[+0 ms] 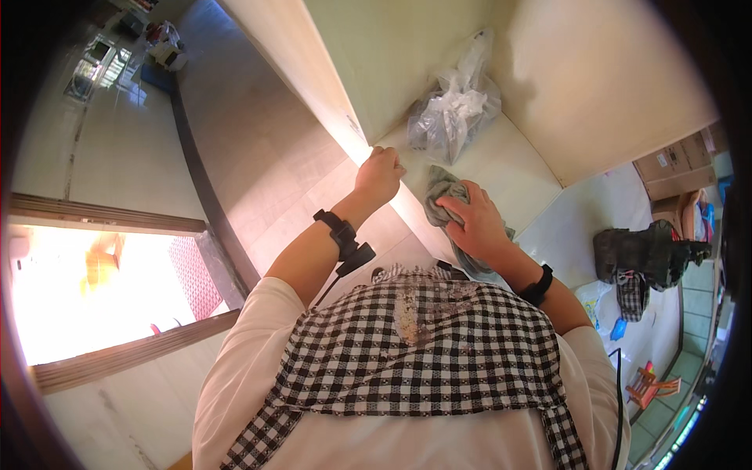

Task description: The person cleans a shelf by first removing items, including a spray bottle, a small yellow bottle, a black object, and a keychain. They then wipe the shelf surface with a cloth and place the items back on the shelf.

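Note:
My right hand (479,223) is closed around a bunched grey-green cloth (443,191), part of which hangs below it over the near edge of a cream-coloured compartment. My left hand (379,175) rests at the compartment's side edge, its fingers curled; whether they grip the edge cannot be told. Behind both hands, a knotted clear plastic bag (455,111) lies on the compartment's pale floor panel (523,158), against the back corner. The cloth is nearer to me than the bag and apart from it.
Cream panels (593,76) wall the compartment. Cardboard boxes (675,164), a dark bag (634,255) and a small wooden chair (649,385) stand at the right. A bright doorway with a wooden frame (135,346) is at the left.

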The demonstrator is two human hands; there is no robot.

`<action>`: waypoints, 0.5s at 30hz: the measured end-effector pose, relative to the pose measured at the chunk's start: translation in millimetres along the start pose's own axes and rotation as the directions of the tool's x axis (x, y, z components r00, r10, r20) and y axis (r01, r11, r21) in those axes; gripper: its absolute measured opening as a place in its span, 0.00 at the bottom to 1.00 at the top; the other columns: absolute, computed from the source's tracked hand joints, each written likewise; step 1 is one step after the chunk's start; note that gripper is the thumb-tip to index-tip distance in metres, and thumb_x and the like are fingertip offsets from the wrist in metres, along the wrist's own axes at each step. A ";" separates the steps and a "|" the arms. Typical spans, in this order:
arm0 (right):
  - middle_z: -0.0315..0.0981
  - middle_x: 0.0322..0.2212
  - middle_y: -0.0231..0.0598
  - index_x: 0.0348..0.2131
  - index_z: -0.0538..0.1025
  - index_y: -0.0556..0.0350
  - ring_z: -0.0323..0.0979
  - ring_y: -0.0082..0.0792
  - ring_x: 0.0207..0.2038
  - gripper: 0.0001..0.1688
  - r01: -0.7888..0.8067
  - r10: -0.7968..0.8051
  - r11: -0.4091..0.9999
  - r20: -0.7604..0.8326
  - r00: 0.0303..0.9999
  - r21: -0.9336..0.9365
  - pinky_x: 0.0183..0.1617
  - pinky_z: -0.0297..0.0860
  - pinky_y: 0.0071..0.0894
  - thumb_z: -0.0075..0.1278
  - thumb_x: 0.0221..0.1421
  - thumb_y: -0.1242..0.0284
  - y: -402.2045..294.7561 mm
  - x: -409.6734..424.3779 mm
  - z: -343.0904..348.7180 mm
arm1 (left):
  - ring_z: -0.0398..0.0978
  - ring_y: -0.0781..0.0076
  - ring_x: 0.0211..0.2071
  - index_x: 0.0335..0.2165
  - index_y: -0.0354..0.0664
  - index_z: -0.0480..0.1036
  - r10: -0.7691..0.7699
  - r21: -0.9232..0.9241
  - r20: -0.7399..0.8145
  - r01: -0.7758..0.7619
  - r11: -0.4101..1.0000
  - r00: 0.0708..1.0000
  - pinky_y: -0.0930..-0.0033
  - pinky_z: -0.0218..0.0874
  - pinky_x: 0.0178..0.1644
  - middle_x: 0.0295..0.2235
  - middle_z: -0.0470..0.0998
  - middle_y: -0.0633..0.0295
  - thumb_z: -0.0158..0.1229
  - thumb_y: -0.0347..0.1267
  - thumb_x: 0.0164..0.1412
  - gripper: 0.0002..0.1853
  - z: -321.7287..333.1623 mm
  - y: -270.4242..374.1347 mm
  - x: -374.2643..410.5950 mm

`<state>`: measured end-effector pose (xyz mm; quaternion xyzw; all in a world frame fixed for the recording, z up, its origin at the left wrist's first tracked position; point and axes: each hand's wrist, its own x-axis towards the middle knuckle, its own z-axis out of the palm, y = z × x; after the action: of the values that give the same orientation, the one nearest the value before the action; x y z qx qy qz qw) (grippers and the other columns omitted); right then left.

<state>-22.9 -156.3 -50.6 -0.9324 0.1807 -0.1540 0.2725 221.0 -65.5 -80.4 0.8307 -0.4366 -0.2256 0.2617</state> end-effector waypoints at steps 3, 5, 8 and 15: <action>0.63 0.53 0.52 0.45 0.79 0.42 0.67 0.59 0.49 0.24 0.040 -0.040 0.999 -0.008 0.999 0.001 0.52 0.67 0.52 0.54 0.44 0.74 -3.2 18.0 11.1 | 0.75 0.46 0.40 0.31 0.36 0.72 0.065 -0.026 -0.095 -0.067 0.997 0.993 0.54 0.66 0.42 0.36 0.76 0.45 0.60 0.33 0.55 0.10 9.8 -7.4 4.7; 0.64 0.52 0.53 0.45 0.79 0.41 0.68 0.59 0.48 0.24 0.078 -0.075 0.996 -0.077 0.994 0.035 0.52 0.68 0.52 0.55 0.45 0.73 -0.3 39.3 20.0 | 0.76 0.46 0.37 0.31 0.37 0.73 0.057 -0.049 -0.083 -0.061 0.997 0.995 0.54 0.66 0.39 0.32 0.77 0.46 0.60 0.31 0.55 0.08 12.4 -13.3 5.0; 0.66 0.47 0.53 0.47 0.78 0.39 0.69 0.59 0.47 0.26 0.014 -0.005 0.998 -0.139 0.990 0.059 0.50 0.70 0.52 0.57 0.45 0.70 6.3 79.6 31.9 | 0.76 0.50 0.29 0.30 0.36 0.73 0.204 -0.089 -0.200 -0.225 0.970 0.958 0.55 0.67 0.33 0.25 0.77 0.49 0.60 0.31 0.55 0.08 18.4 -33.3 1.4; 0.60 0.53 0.47 0.50 0.77 0.28 0.63 0.55 0.55 0.22 -0.092 0.117 0.967 0.095 0.989 -0.236 0.56 0.64 0.50 0.52 0.54 0.63 -48.6 117.9 61.8 | 0.75 0.74 0.20 0.27 0.37 0.67 -0.062 -0.380 -0.239 -0.034 0.925 0.969 0.71 0.66 0.22 0.19 0.71 0.62 0.60 0.28 0.61 0.10 -29.6 -42.7 -33.4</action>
<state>117.8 -139.8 -50.6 -0.9538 0.2314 -0.0668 0.1795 247.5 -9.8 -80.0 0.7886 -0.3426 -0.2030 0.4685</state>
